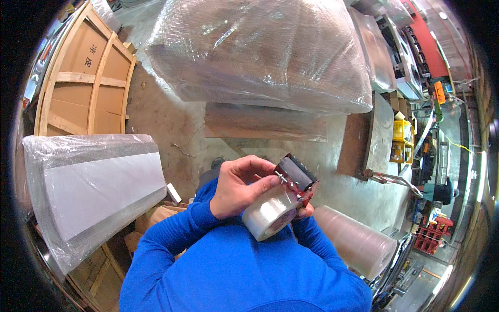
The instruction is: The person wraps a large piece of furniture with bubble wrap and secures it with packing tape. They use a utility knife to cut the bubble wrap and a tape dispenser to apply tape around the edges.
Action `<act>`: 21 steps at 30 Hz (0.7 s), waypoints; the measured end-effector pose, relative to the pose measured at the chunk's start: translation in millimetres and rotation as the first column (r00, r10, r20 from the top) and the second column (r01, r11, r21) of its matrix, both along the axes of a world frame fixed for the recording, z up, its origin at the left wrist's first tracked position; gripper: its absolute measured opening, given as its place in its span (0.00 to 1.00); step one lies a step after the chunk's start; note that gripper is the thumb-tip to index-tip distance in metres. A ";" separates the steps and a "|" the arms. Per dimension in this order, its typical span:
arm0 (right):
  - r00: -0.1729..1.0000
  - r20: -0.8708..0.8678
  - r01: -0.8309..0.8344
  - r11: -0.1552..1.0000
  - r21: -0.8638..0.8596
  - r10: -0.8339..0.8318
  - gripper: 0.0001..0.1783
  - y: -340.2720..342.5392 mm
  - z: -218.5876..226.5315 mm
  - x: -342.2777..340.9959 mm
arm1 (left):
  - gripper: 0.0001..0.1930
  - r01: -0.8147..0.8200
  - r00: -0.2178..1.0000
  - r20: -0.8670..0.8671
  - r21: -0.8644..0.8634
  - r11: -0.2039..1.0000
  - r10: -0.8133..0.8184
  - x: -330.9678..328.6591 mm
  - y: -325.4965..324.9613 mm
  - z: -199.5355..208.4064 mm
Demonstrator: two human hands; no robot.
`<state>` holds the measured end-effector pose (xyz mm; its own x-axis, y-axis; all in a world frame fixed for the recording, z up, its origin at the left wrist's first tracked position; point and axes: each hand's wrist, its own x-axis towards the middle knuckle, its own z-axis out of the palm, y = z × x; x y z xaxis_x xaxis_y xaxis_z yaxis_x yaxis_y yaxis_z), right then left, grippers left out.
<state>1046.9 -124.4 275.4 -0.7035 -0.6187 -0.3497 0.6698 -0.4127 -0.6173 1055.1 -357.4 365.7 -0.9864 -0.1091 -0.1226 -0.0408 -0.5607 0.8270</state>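
Note:
In front of my chest is a tape dispenser [296, 174] with a dark roller and a red metal frame. A wide roll of clear packing tape [265, 213] is mounted on it, its round side tilted toward me. My left hand [234, 188] is closed at the dispenser's upper left edge, thumb and fingers pinching near the roller. A loose tape end between those fingers cannot be made out. My right hand [305, 211] grips the dispenser from its right side, mostly hidden behind frame and roll.
A large bubble-wrapped block [260, 52] stands ahead. At left are a wooden-framed crate [86, 78] and a wrapped white panel [99, 182]. A big roll of clear film [358, 242] lies at my right. Beyond it are yellow bins [402, 140] and red crates [432, 234].

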 end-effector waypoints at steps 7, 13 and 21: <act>0.955 -0.288 -0.077 0.997 -0.025 0.066 0.54 -30.9 27.1 -12.3 | 0.08 0.083 0.986 -0.146 0.032 0.996 -0.078 -1.1 -25.5 -1.2; 0.963 -0.268 0.001 0.994 -0.109 -0.030 0.48 -41.7 22.7 -8.1 | 0.07 0.053 0.987 -0.159 0.099 0.994 -0.037 0.1 -26.6 1.2; 0.946 -0.324 0.001 0.996 0.090 0.029 0.52 -33.8 48.9 -10.7 | 0.06 0.067 0.997 -0.050 0.049 0.997 -0.065 1.7 -17.6 11.3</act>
